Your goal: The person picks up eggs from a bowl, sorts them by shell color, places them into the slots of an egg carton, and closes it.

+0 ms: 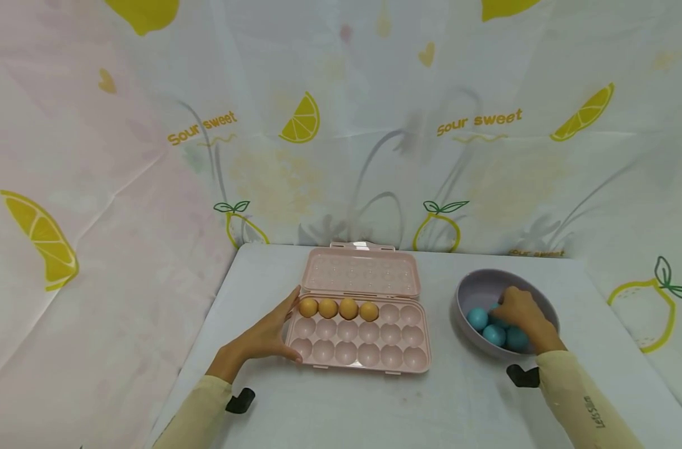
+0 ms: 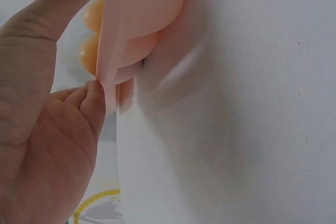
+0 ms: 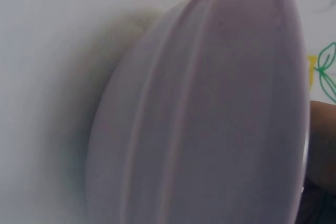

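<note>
A pink egg box (image 1: 359, 333) lies with its lid (image 1: 360, 272) folded back, and several yellow balls (image 1: 349, 308) fill part of its back row. My left hand (image 1: 264, 333) grips the box's left end, thumb at the front corner and fingers at the back. Close up in the left wrist view, the fingertips (image 2: 94, 98) meet the box's rim. Over on the right, a grey-purple bowl (image 1: 467, 293) holds several blue balls (image 1: 494, 335). My right hand (image 1: 523, 312) reaches inside it, fingers curled down on one blue ball; its fingertips are partly hidden. The bowl's wall covers most of the right wrist view.
A white cloth covers the table (image 1: 341, 411). A curtain (image 1: 352, 168) printed with lemons hangs behind it and along both sides. The bowl stands a short gap to the right of the egg box. Dark camera mounts (image 1: 241, 401) sit at the wrists.
</note>
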### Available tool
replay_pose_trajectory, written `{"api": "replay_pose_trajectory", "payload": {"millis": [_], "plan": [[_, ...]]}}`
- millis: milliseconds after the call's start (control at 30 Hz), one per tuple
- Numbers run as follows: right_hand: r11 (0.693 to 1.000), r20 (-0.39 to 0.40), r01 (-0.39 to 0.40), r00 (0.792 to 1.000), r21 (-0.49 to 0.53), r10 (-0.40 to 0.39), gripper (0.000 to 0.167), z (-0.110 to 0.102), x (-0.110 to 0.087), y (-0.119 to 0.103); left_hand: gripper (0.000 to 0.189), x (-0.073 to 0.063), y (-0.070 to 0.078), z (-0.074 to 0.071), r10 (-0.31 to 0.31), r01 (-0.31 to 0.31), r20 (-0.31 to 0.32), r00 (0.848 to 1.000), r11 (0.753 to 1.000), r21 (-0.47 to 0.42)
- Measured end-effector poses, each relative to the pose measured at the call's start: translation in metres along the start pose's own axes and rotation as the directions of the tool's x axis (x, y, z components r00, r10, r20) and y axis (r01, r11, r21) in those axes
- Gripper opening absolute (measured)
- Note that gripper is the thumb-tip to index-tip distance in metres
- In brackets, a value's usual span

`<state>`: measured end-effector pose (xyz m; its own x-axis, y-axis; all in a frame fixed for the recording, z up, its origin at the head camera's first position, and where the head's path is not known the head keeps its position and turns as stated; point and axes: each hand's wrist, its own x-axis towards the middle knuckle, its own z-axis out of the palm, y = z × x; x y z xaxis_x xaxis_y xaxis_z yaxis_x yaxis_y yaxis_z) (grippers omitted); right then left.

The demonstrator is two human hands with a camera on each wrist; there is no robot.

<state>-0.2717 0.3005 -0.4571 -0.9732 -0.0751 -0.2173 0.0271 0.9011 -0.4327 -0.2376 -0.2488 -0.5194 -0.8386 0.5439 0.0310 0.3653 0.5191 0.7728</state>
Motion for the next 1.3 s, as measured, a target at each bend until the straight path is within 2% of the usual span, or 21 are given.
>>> {"api": "replay_pose_trajectory", "payload": {"millis": [167, 267, 400, 533, 733, 933, 1133, 1300], "plan": [[1.000, 0.005, -0.008, 1.000, 0.001, 0.008, 0.029, -0.001, 0.001, -0.005, 0.146, 0.000, 0.000, 0.000, -0.001, 0.001, -0.003, 1.000, 1.000, -0.008], [1.000, -0.003, -0.008, 1.000, 0.009, 0.008, 0.026, -0.001, 0.002, -0.009, 0.146, -0.001, -0.001, 0.000, -0.003, 0.003, -0.001, 1.000, 1.000, -0.009], [0.999, -0.034, 0.046, 0.998, 0.024, -0.045, 0.014, -0.003, 0.004, -0.015, 0.145, -0.001, -0.001, 0.000, 0.000, 0.000, -0.003, 1.000, 1.000, -0.008], [0.992, -0.103, 0.124, 0.987, 0.015, -0.122, 0.019, -0.006, 0.008, -0.025, 0.146, -0.001, -0.001, 0.000, -0.004, 0.004, -0.005, 1.000, 1.000, -0.005], [0.977, -0.235, 0.210, 0.949, -0.019, -0.209, 0.013, -0.013, 0.008, -0.052, 0.146, 0.000, -0.002, 0.001, -0.006, 0.006, -0.004, 1.000, 1.000, -0.007], [0.958, -0.343, 0.287, 0.903, 0.027, -0.261, 0.042, -0.010, 0.012, -0.077, 0.147, 0.000, 0.000, 0.000, 0.005, -0.006, -0.007, 1.000, 1.000, -0.004], [0.910, -0.376, 0.399, 0.865, 0.112, -0.333, 0.043, 0.000, 0.015, -0.101, 0.146, -0.001, 0.001, 0.000, 0.011, -0.011, -0.005, 1.000, 1.000, -0.012], [0.869, -0.376, 0.452, 0.855, 0.202, -0.357, 0.043, 0.013, 0.021, -0.121, 0.145, 0.000, 0.002, 0.000, 0.013, -0.013, -0.006, 1.000, 1.000, -0.016]]}}
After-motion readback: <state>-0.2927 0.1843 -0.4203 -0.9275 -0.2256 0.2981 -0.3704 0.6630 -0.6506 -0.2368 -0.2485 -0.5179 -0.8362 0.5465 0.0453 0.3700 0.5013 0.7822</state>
